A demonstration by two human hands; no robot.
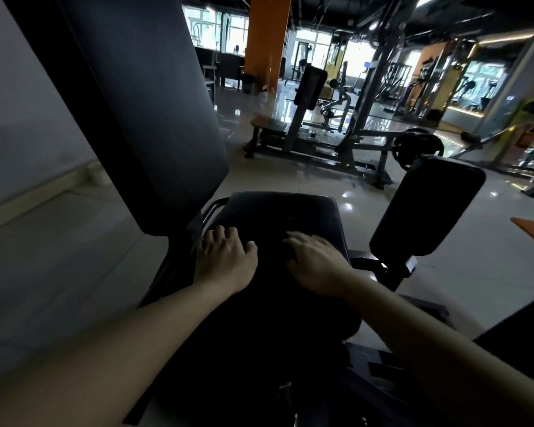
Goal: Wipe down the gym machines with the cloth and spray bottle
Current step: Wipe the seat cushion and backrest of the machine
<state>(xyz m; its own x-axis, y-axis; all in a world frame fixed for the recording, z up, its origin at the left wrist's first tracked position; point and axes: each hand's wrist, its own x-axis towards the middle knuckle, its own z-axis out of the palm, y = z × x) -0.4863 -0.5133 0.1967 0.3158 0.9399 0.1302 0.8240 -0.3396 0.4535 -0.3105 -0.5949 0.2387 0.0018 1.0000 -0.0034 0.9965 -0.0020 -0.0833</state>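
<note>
Both my hands lie palm down on the black padded seat [281, 208] of a gym machine. My left hand [225, 257] rests on the seat's left side, close to the tall black back pad [142, 103], with its fingers spread. My right hand [313, 263] is flat on the seat's right side, fingers pointing left. The seat is very dark, so I cannot tell whether a cloth lies under my hands. No spray bottle is in view.
A smaller black pad [426, 204] stands on a post right of the seat. A grey wall [22, 118] is on the left. Beyond, on the shiny tiled floor [290, 180], are another machine [336, 143] and an orange pillar [267, 41].
</note>
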